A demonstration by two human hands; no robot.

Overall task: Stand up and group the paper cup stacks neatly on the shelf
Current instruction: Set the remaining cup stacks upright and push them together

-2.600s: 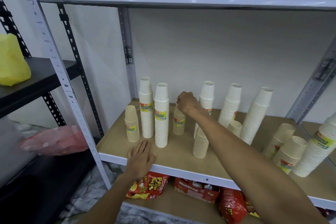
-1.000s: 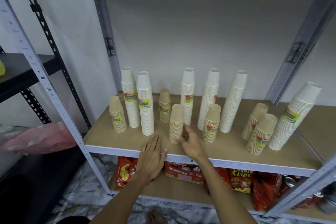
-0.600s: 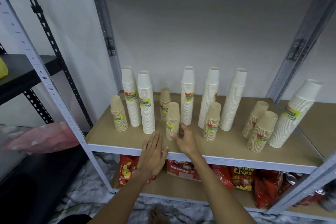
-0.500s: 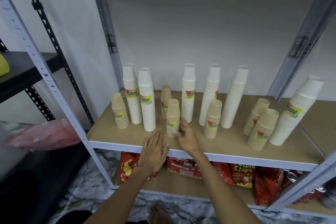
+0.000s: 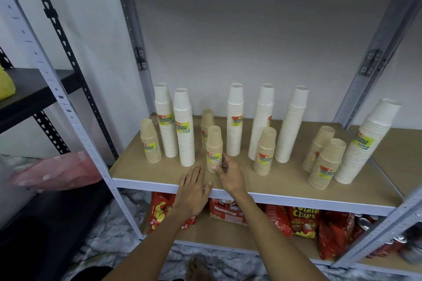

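Because it slides easier low down: right hand (image 5: pixel 228 174) fingers touch brown cup stack (image 5: pixel 214 149), not gripping.
Left hand (image 5: pixel 194 186): flat, loose, at 6 o'clock on shelf (image 5: pixel 296 198) edge, steadying.

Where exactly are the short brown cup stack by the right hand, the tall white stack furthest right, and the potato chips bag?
short brown cup stack (image 5: pixel 214 150), head view, on its label.
tall white cup stack (image 5: pixel 365 141), head view, on its label.
potato chips bag (image 5: pixel 302 219), head view, on the front print.
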